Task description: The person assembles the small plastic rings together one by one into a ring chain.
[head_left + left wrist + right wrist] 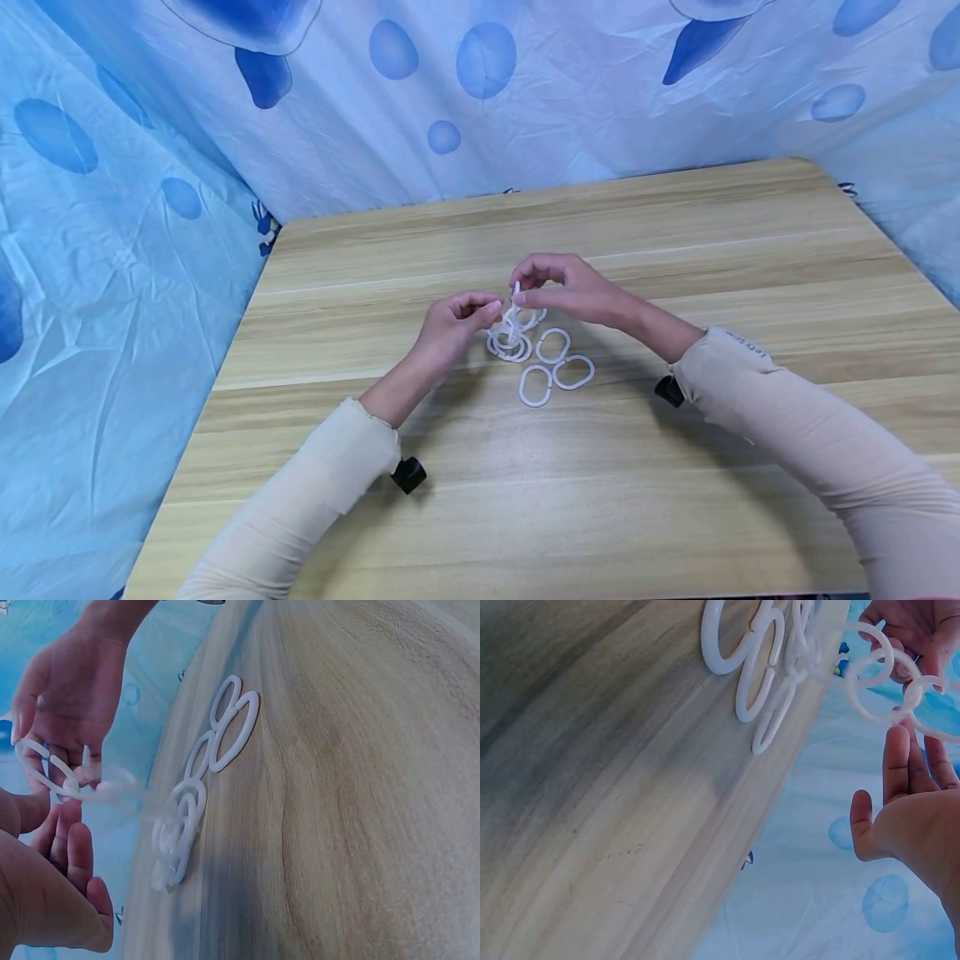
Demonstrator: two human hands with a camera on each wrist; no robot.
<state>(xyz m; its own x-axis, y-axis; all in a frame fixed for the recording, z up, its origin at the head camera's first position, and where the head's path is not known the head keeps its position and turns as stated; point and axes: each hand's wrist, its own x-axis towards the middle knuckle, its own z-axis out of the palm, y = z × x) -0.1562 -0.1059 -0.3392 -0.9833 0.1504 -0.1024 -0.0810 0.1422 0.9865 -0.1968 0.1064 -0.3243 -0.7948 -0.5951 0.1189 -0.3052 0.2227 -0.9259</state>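
Above the middle of the table, my left hand (453,327) pinches a white plastic C-shaped ring between thumb and fingers. Close by on its right, my right hand (573,292) grips another white ring (517,290) with thumb and forefinger. In the right wrist view, a ring (853,696) is linked with others between the two hands. Part of this chain looks blurred in the left wrist view, and the fingertips partly hide where the rings meet. Below the hands, a cluster of rings (514,357) lies on the tabletop.
Three loose-looking oval rings, the nearest one (522,392) among them, lie right of the cluster on the wood-grain table (525,508). Behind the table hangs a blue patterned curtain (337,150). A small black camera (408,474) sits under the left sleeve.
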